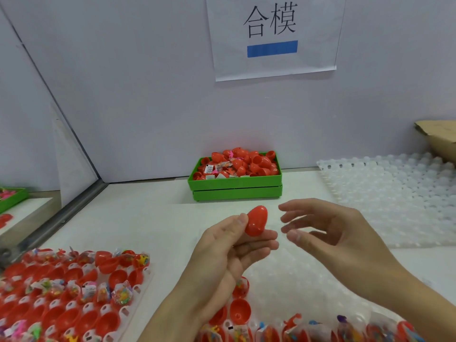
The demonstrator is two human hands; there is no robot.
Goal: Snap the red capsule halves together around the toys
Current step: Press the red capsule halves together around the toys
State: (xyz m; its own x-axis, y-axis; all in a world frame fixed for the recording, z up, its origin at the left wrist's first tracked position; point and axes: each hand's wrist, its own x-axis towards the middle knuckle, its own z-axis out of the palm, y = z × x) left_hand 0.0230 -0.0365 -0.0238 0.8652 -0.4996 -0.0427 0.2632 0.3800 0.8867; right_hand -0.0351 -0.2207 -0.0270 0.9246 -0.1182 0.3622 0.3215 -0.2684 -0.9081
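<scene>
A closed red capsule (pixel 256 220), egg-shaped, is pinched between the thumb and fingers of my left hand (pixel 229 253) above the middle of the table. Just to its right my right hand (pixel 333 233) hovers with relaxed, spread fingers and touches nothing. Below my hands a white tray (pixel 308 280) carries open red capsule halves (pixel 238 312) and bagged toys (pixel 293 329) along its near edge. At the lower left a second tray (pixel 124 312) is full of red halves, some with small bagged toys (pixel 121 293) in them.
A green bin (pixel 234 186) heaped with red capsules and toy bags stands against the back wall. White empty trays (pixel 394 201) lie stacked at the right, a cardboard box (pixel 439 139) behind them. A paper sign (pixel 271 35) hangs on the wall; a divider panel (pixel 76 149) bounds the left.
</scene>
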